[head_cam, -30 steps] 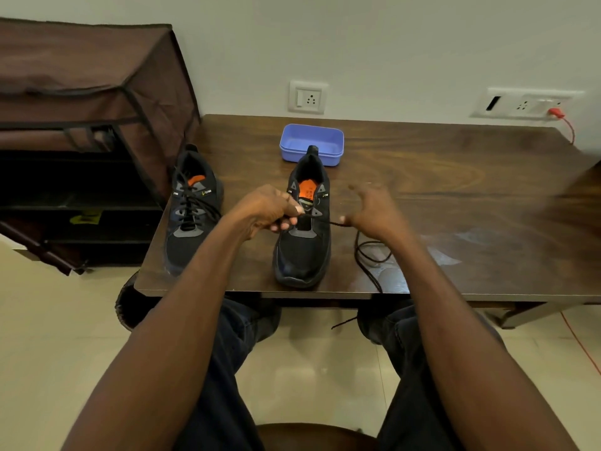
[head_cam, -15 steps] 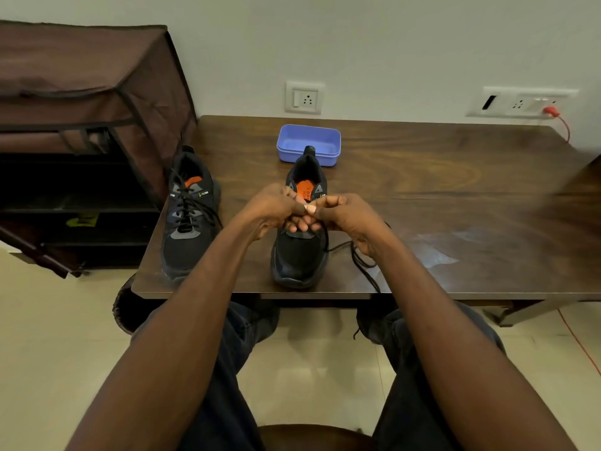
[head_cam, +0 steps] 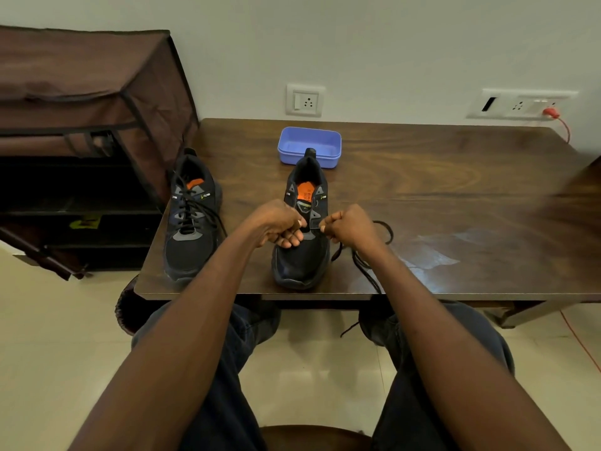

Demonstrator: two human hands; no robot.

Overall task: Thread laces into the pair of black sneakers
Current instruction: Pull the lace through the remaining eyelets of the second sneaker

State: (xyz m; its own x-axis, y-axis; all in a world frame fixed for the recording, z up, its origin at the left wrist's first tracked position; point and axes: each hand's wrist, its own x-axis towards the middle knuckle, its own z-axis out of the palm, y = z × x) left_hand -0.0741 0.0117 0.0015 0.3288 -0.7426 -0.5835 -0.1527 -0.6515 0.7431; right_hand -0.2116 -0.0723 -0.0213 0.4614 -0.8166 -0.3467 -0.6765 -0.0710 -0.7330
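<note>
- Sneakers: two black ones on the wooden table (head_cam: 422, 190). Laced sneaker (head_cam: 192, 219) at 9 o'clock of the hands; unlaced sneaker (head_cam: 304, 229) centre, under both hands.
- Axis: both run long 6-to-12, toes at 6 towards the person, heels at 12. Heel of the centre one sits just in front of the blue tray (head_cam: 309, 143).
- Step, my read: left shoe done, second shoe at its lower eyelets.
- Left hand (head_cam: 276, 227): curled shut over the shoe's left eyelet row, fingertips pinched. Can't tell whether it has lace or just the flap.
- Right hand (head_cam: 349, 227): closed fist at the right eyelet row, pinching at the eyelet tab, looks like a lace end; the tip itself is too small to confirm.
- Lace (head_cam: 367, 268): slack loops at 3 to 5 o'clock of the shoe, one end hanging off the table edge.
- Next move probably: feed the tip through the eyelet, pull slack, cross to the opposite side. Needs a steady shoe and even ends.
</note>
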